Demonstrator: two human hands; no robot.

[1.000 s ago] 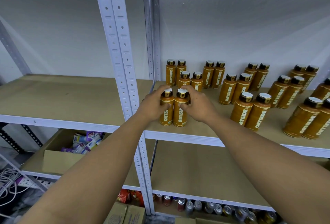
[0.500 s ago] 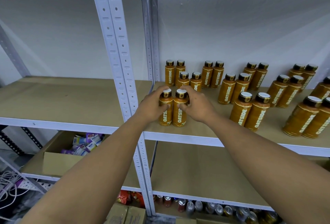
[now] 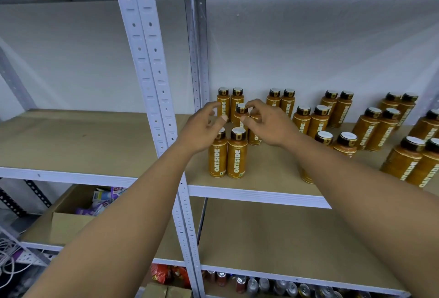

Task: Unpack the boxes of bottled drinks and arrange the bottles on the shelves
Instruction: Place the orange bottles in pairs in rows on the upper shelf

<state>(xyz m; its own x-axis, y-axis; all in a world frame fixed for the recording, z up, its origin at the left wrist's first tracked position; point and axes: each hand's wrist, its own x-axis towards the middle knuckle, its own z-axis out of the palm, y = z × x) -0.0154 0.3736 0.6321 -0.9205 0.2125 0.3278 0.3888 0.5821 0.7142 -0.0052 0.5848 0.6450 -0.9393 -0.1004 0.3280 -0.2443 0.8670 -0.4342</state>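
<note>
**Squaring up the Oatside rows, with both hands over the left-most column**

Both hands hover above the shelf [image 3: 261, 193], at the left end of the stocked bay. The left hand [image 3: 204, 128] is loosely curled and holds nothing; background shows between its thumb and fingers. The right hand [image 3: 267, 124] arches its forefinger and thumb right beside the cap of the middle pair [image 3: 241, 117]. Whether it pinches that bottle or only nears it cannot be told.

Just below and in front of the hands stands the front pair of bottles [image 3: 227, 155], upright, side by side and touching, near the shelf's front edge. Beyond the fingertips the back pair [image 3: 230, 99] stands against the wall. To the right of the right hand, the other bottles [image 3: 370, 128] run on in the same two-wide, three-deep columns.

The step in hand looks like tidying: the bottles are placed and the column is being lined up. The middle pair sits a little right of the front pair, so the next move likely calls for a light nudge leftward without tipping its neighbours. After that, another trip to a box.

Each bottle is amber with a dark cap and a white top, and reads "OATSIDE" in white capitals up its side. Smaller print is illegible.

Left of the left hand rises the upright post [image 3: 152, 60]. Under the forearms sit a cardboard box [image 3: 69, 225] of mixed packets and a row of cans [image 3: 261, 284], with no readable labels.
</note>
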